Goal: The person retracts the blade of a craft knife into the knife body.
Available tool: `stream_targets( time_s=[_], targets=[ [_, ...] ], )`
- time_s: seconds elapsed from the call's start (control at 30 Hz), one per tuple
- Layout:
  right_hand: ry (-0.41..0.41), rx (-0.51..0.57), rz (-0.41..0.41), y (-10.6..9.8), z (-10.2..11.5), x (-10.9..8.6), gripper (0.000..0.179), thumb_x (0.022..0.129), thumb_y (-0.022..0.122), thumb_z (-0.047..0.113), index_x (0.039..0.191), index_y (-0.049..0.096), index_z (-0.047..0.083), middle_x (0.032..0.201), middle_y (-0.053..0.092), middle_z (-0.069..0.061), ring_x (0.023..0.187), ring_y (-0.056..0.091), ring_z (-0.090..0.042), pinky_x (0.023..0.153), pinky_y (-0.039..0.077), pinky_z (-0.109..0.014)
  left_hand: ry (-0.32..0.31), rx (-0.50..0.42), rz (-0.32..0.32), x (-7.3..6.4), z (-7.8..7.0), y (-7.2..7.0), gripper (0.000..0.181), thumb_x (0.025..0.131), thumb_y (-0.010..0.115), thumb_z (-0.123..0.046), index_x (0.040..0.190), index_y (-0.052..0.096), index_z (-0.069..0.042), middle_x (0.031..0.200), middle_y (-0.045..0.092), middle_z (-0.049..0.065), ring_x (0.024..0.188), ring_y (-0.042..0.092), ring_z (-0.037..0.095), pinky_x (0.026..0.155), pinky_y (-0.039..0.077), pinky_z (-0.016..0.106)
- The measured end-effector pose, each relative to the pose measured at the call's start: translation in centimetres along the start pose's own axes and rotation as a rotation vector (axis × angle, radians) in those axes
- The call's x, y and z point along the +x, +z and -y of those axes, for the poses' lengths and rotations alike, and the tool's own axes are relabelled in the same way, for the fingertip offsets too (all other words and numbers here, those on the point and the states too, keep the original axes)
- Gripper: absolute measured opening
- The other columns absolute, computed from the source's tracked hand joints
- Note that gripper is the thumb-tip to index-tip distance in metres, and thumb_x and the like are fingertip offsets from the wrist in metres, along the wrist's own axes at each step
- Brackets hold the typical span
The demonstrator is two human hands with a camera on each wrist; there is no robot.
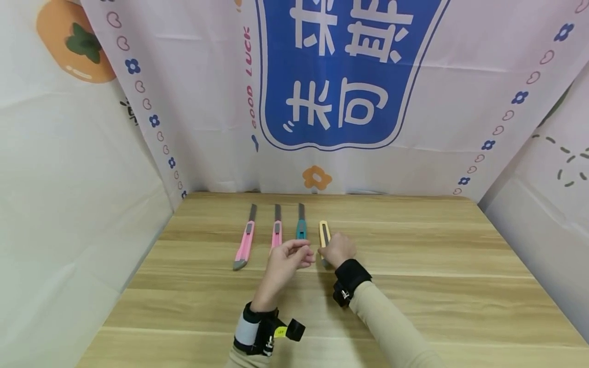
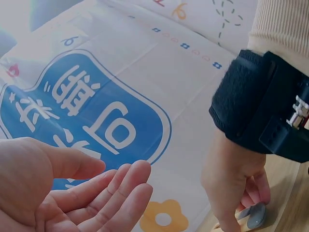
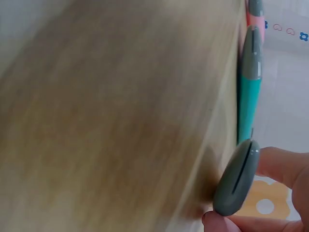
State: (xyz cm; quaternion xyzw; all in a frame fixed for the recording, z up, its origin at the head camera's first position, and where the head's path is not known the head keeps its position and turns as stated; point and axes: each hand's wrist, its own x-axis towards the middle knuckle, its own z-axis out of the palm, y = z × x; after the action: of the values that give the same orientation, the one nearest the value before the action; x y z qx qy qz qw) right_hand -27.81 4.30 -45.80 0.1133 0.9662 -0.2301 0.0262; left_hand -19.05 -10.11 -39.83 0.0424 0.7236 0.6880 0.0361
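Note:
My right hand (image 1: 339, 249) pinches a yellow utility knife (image 1: 324, 234) near its grey end, which shows between thumb and finger in the right wrist view (image 3: 236, 179). No blade sticks out of its far end. To its left lies a teal utility knife (image 1: 301, 229), its blade out and pointing to the back. Two pink utility knives, one in the middle (image 1: 276, 234) and one at far left (image 1: 245, 243), also have blades out. Holding nothing, my left hand (image 1: 286, 261) hovers palm inward with loosely bent fingers, hiding the lower parts of the teal and middle pink knives.
All the knives lie in a row on a wooden table (image 1: 437, 286), toward its back edge. Behind it hangs a white printed cloth (image 1: 216, 153) with a blue sign, and similar cloth walls (image 1: 69, 204) flank the sides. Each wrist wears a black camera strap (image 1: 352, 278).

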Motion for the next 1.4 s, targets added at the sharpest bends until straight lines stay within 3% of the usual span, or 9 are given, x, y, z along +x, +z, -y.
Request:
stream_targets(
  time_s=[0.37, 0.8, 0.97, 1.2, 1.27, 1.4],
  targets=[
    [0.003, -0.037, -0.011, 0.9, 0.3, 0.4, 0.037, 0.072, 0.082, 0.037, 0.069, 0.058, 0.009, 0.063, 0.051, -0.001, 0.055, 0.050, -0.015, 0.044, 0.031, -0.024, 0.014, -0.011, 0.012, 0.0, 0.1, -0.1, 0.026, 0.097, 0.054, -0.006, 0.117, 0.060, 0.009, 0.104, 0.065, 0.033, 0.075, 0.067, 0.003, 0.075, 0.061, 0.023],
    [0.027, -0.087, 0.020, 0.7, 0.5, 0.4, 0.040, 0.073, 0.080, 0.043, 0.081, 0.062, 0.009, 0.071, 0.059, -0.003, 0.063, 0.056, -0.016, 0.049, 0.037, -0.025, 0.009, -0.008, 0.018, -0.1, -0.1, -0.2, 0.027, 0.098, 0.053, -0.008, 0.119, 0.059, 0.009, 0.106, 0.065, 0.032, 0.075, 0.067, 0.003, 0.076, 0.062, 0.024],
    [0.014, -0.081, 0.015, 0.3, 0.5, 0.2, 0.043, 0.074, 0.079, 0.047, 0.081, 0.063, 0.008, 0.072, 0.062, -0.004, 0.064, 0.058, -0.017, 0.050, 0.039, -0.027, -0.017, -0.024, -0.008, 0.0, -0.1, -0.5, 0.027, 0.097, 0.054, -0.007, 0.119, 0.060, 0.008, 0.106, 0.067, 0.030, 0.075, 0.067, 0.003, 0.079, 0.062, 0.029],
    [-0.098, -0.059, -0.119, -0.9, 1.4, -0.6, 0.039, 0.078, 0.077, 0.043, 0.064, 0.061, 0.010, 0.063, 0.057, -0.002, 0.055, 0.054, -0.016, 0.041, 0.033, -0.025, 0.014, -0.020, -0.073, 0.0, -0.3, -1.2, 0.026, 0.098, 0.053, -0.010, 0.117, 0.062, 0.006, 0.102, 0.068, 0.026, 0.078, 0.068, 0.007, 0.076, 0.061, 0.024],
    [-0.164, -0.037, -0.159, -1.1, 2.0, -0.9, 0.038, 0.078, 0.078, 0.039, 0.063, 0.062, 0.008, 0.063, 0.060, -0.005, 0.054, 0.054, -0.018, 0.040, 0.035, -0.026, 0.019, -0.038, -0.091, -0.1, -0.4, -1.3, 0.026, 0.098, 0.052, -0.010, 0.116, 0.062, 0.006, 0.101, 0.068, 0.025, 0.078, 0.068, 0.007, 0.075, 0.061, 0.021],
    [-0.255, 0.020, -0.161, -1.0, 3.2, -1.5, 0.032, 0.078, 0.079, 0.031, 0.068, 0.066, 0.003, 0.074, 0.068, -0.012, 0.063, 0.062, -0.023, 0.048, 0.047, -0.032, 0.035, -0.073, -0.105, -0.1, -0.6, -1.4, 0.026, 0.099, 0.051, -0.010, 0.117, 0.061, 0.006, 0.101, 0.067, 0.025, 0.079, 0.067, 0.006, 0.075, 0.061, 0.021]
  ],
)
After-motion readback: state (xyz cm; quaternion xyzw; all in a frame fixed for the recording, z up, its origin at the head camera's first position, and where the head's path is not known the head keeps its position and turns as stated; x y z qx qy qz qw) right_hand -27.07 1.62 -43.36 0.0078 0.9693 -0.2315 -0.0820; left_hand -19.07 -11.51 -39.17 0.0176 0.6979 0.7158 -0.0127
